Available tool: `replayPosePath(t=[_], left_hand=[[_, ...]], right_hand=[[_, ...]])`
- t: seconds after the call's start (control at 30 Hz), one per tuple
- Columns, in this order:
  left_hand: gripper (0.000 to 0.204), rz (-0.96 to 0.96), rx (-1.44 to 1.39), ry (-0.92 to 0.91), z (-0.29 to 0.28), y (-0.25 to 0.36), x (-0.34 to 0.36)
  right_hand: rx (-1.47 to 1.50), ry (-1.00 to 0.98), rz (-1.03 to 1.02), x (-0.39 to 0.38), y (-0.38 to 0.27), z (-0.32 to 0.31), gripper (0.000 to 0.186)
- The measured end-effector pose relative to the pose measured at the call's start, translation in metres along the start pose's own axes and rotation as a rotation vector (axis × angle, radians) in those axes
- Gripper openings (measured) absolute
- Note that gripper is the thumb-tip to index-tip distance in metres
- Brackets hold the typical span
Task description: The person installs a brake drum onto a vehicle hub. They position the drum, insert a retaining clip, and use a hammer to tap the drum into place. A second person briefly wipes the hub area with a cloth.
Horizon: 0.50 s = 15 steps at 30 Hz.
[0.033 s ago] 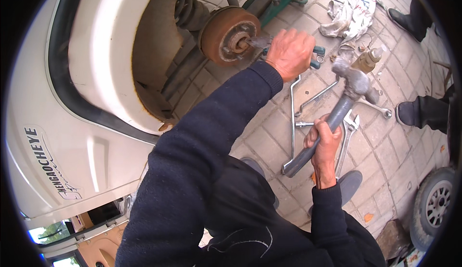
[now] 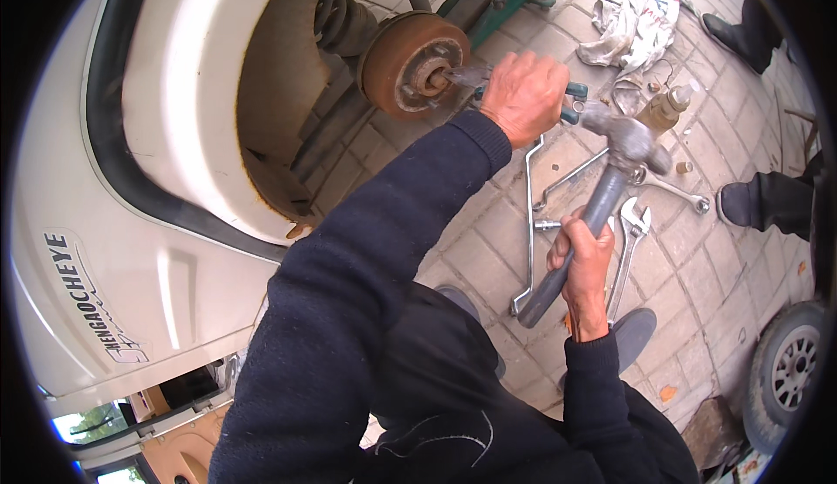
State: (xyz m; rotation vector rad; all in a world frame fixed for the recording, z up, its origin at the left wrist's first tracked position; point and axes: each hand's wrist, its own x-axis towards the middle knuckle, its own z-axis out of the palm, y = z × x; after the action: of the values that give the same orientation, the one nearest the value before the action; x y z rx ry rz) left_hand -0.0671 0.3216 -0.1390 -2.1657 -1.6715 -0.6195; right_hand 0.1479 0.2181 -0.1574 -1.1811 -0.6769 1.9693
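Note:
My left hand [image 2: 523, 96] is closed around a pair of pliers with green handles [image 2: 575, 92], the handle ends sticking out past my fist. Their metal jaws [image 2: 466, 76] reach to the middle of the rusty brake drum [image 2: 410, 64]; whether they grip the hub there I cannot tell. In my right hand [image 2: 582, 262] is a hammer [image 2: 593, 222], held by its dark shaft. Its slightly blurred head is up against the ends of the plier handles, or just short of them; I cannot tell which.
Below my hands, on the paving, lie a bent rod wrench [image 2: 529, 214], a combination wrench [image 2: 676, 190] and an adjustable wrench [image 2: 629, 248]. A bottle [image 2: 664, 111] and a rag [image 2: 641, 17] are beyond. The white vehicle body [image 2: 174, 135] borders the left; a loose wheel [image 2: 789, 366] stands right. Another person's shoes [image 2: 735, 205] are nearby.
The hammer head has swung left and slightly down, closer to the plier handles. My left hand and the pliers have hardly moved.

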Motion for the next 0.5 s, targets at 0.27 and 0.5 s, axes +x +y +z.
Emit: replayPosePath(t=[0.27,0.5], left_hand=[[0.028,-0.008,-0.001,0.038,-0.002,-0.002,0.000],[0.029,0.010,0.007,-0.002,-0.002,-0.002,-0.002]], right_hand=[[0.100,0.027,-0.060,0.001,-0.008,0.006,0.011],[0.056,0.020,-0.043,0.001,0.002,0.008,0.011]])
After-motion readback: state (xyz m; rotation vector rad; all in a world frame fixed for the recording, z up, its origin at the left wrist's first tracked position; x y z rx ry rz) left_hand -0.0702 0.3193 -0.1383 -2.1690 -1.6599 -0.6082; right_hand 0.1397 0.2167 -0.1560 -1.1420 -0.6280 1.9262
